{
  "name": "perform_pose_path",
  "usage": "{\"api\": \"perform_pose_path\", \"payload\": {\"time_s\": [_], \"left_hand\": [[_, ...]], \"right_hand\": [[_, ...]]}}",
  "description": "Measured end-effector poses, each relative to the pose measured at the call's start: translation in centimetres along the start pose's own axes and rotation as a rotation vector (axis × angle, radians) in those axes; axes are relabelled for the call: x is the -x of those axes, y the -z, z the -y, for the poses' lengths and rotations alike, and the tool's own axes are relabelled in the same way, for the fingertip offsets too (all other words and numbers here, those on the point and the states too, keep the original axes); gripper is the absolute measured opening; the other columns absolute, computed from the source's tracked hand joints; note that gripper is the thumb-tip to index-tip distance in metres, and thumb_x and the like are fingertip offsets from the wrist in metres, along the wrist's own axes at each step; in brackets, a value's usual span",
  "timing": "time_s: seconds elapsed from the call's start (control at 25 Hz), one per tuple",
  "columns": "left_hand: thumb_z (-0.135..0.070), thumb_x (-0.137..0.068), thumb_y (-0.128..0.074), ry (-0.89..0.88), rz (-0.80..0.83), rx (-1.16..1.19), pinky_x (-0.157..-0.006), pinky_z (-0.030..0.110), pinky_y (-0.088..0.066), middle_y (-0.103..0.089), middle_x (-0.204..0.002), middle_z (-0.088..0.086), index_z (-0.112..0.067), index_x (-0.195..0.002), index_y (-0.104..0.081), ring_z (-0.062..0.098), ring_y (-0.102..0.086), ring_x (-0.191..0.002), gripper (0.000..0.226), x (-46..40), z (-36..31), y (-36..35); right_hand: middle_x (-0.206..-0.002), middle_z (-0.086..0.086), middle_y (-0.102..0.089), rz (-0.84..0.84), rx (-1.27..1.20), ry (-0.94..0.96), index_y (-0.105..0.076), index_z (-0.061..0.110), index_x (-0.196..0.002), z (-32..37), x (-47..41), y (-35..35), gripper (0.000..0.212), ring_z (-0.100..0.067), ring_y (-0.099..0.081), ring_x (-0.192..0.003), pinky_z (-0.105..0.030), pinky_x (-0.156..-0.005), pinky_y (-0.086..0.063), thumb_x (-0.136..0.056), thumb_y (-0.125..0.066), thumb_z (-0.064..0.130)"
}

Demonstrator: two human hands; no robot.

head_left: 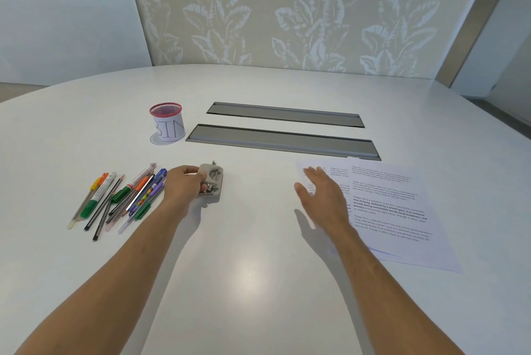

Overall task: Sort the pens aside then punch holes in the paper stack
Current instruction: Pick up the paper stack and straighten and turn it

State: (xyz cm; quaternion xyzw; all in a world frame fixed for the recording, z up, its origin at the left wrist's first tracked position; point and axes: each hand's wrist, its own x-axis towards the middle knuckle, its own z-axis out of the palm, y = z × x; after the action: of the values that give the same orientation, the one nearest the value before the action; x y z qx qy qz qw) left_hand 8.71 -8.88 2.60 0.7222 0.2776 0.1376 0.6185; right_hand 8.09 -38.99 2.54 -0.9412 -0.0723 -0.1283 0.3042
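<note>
Several pens and markers (120,199) lie in a loose heap on the left of the white table. Just to their right stands a small grey hole punch (212,181); my left hand (184,185) grips its left side, thumb on top. A stack of printed paper (396,211) lies flat on the right, slightly skewed. My right hand (323,196) hovers over the stack's left edge, fingers spread and flat, holding nothing; whether it touches the paper I cannot tell.
A red mesh cup with a white label reading "BIN" (168,123) stands behind the pens. Two long grey cable hatches (283,140) are set into the table (253,268) at the middle back. A leaf-patterned wall rises behind the table.
</note>
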Motion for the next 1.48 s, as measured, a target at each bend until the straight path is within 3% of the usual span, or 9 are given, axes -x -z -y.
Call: {"api": "perform_pose_path", "payload": {"time_s": [0.36, 0.52, 0.72, 0.8, 0.92, 1.04, 1.16, 1.32, 1.48], "left_hand": [[-0.015, -0.086, -0.07, -0.044, 0.132, -0.07, -0.052, 0.025, -0.049, -0.072, -0.075, 0.009, -0.012, -0.096, -0.069, 0.014, -0.066, -0.055, 0.01, 3.1, 0.8, -2.6], [-0.013, -0.086, -0.07, -0.034, 0.13, -0.058, -0.058, 0.034, -0.058, -0.072, -0.074, 0.01, -0.01, -0.098, -0.069, 0.017, -0.067, -0.056, 0.013, 4.0, 1.2, -2.9], [-0.018, -0.086, -0.07, -0.035, 0.115, -0.098, -0.036, 0.02, -0.045, -0.072, -0.08, 0.009, -0.012, -0.096, -0.069, 0.009, -0.065, -0.046, 0.012, 5.2, 0.9, -2.8], [-0.034, -0.085, -0.07, -0.064, 0.067, -0.225, -0.044, 0.024, -0.047, -0.07, -0.09, 0.007, -0.014, -0.097, -0.066, 0.015, -0.067, -0.06, 0.024, 5.9, 0.4, -2.6], [-0.049, -0.085, -0.063, -0.207, -0.087, -0.42, -0.077, 0.038, -0.049, -0.062, -0.104, 0.007, -0.013, -0.112, -0.059, 0.026, -0.059, -0.093, 0.045, 7.3, 0.0, -2.6], [-0.048, -0.088, -0.058, -0.364, -0.172, -0.442, -0.083, 0.039, -0.043, -0.059, -0.104, 0.006, -0.018, -0.108, -0.058, 0.022, -0.053, -0.09, 0.036, 9.7, -0.7, -3.5], [-0.047, -0.088, -0.058, -0.465, -0.021, -0.554, -0.077, 0.033, -0.043, -0.062, -0.097, 0.001, -0.019, -0.099, -0.064, 0.022, -0.059, -0.088, 0.031, 12.2, -1.3, -5.8], [-0.043, -0.088, -0.064, -0.397, 0.277, -0.63, -0.086, 0.032, -0.046, -0.064, -0.116, 0.009, -0.01, -0.122, -0.06, 0.023, -0.061, -0.106, 0.047, 15.0, -0.5, -9.7], [-0.043, -0.087, -0.064, -0.37, 0.339, -0.627, -0.088, 0.03, -0.044, -0.061, -0.131, 0.01, -0.01, -0.133, -0.052, 0.023, -0.059, -0.116, 0.058, 16.5, -0.8, -11.9]], "right_hand": [[-0.152, 0.001, -0.045, -0.063, 0.084, -0.157, -0.051, 0.018, -0.142, -6.3, 3.6, 4.3, 0.051, -0.016, -0.029, -0.146, -0.036, -0.116, -0.023, -0.097, -0.055, 0.041], [-0.152, -0.002, -0.046, -0.054, 0.117, -0.196, -0.051, 0.015, -0.141, -8.3, 4.6, 5.0, 0.052, -0.018, -0.031, -0.146, -0.036, -0.116, -0.023, -0.096, -0.055, 0.041], [-0.148, -0.004, -0.05, -0.09, 0.123, -0.231, -0.054, 0.014, -0.138, -9.9, 5.7, 5.5, 0.053, -0.022, -0.037, -0.143, -0.04, -0.115, -0.027, -0.095, -0.056, 0.044], [-0.149, -0.004, -0.05, -0.088, 0.134, -0.219, -0.053, 0.014, -0.139, -10.3, 6.1, 5.4, 0.054, -0.022, -0.036, -0.143, -0.041, -0.116, -0.026, -0.095, -0.055, 0.045], [-0.149, -0.004, -0.049, -0.062, 0.179, -0.181, -0.052, 0.013, -0.139, -10.7, 6.4, 5.2, 0.055, -0.021, -0.035, -0.144, -0.044, -0.119, -0.024, -0.095, -0.052, 0.046], [-0.152, -0.003, -0.045, 0.008, 0.246, -0.163, -0.05, 0.015, -0.141, -10.9, 6.5, 5.0, 0.055, -0.019, -0.031, -0.145, -0.044, -0.12, -0.016, -0.098, -0.046, 0.048], [-0.156, -0.003, -0.039, 0.048, 0.262, -0.168, -0.045, 0.017, -0.145, -10.8, 6.4, 4.8, 0.056, -0.018, -0.026, -0.148, -0.044, -0.122, -0.01, -0.1, -0.039, 0.049], [-0.159, -0.002, -0.033, 0.089, 0.268, -0.159, -0.041, 0.018, -0.148, -9.9, 6.5, 4.3, 0.059, -0.017, -0.021, -0.149, -0.043, -0.122, -0.008, -0.1, -0.035, 0.052], [-0.16, -0.001, -0.032, 0.106, 0.264, -0.128, -0.04, 0.02, -0.148, -8.9, 6.7, 3.7, 0.062, -0.016, -0.021, -0.149, -0.043, -0.122, -0.009, -0.099, -0.033, 0.056]]}}
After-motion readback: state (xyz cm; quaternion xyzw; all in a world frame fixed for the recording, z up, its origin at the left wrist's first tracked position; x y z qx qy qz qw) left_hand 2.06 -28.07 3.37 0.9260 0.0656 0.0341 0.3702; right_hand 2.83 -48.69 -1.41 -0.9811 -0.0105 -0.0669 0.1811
